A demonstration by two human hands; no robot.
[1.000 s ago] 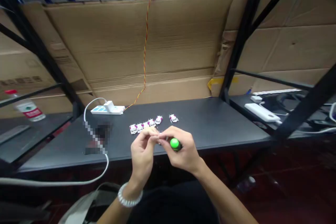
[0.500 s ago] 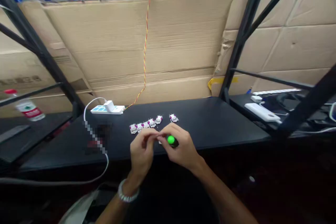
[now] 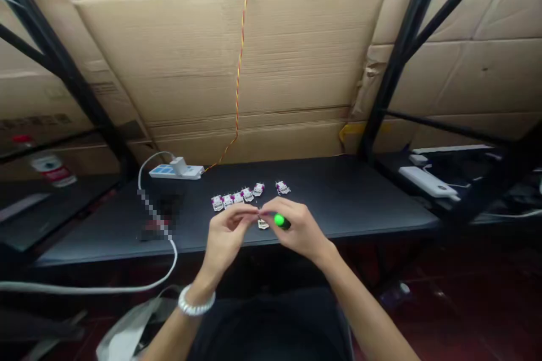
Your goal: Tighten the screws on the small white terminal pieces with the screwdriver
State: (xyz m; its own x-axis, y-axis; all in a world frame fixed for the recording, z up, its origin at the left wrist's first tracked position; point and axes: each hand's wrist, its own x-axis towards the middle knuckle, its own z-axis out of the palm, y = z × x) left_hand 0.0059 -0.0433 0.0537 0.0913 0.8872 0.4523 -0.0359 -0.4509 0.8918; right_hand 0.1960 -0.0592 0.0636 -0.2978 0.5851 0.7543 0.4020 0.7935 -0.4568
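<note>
My right hand (image 3: pixel 296 228) is closed around a small tool with a green end (image 3: pixel 280 220). My left hand (image 3: pixel 228 231) pinches its fingertips against the tool's tip; what they hold is too small to make out. A small white part (image 3: pixel 263 224) lies on the black table (image 3: pixel 359 203) just below the fingers. Beyond my hands, several small white and magenta parts (image 3: pixel 237 198) lie in a row, with one more (image 3: pixel 282 187) apart to the right.
A white power strip (image 3: pixel 175 171) with a plugged charger sits at the back left; its white cable (image 3: pixel 169 259) hangs off the front edge. A red-yellow twisted wire (image 3: pixel 238 84) hangs down the cardboard wall. A blurred dark object (image 3: pixel 161 217) lies left. Black shelf struts stand on both sides.
Both hands have moved slightly forward over the table edge and stay pinched together. The view has tilted a little.
</note>
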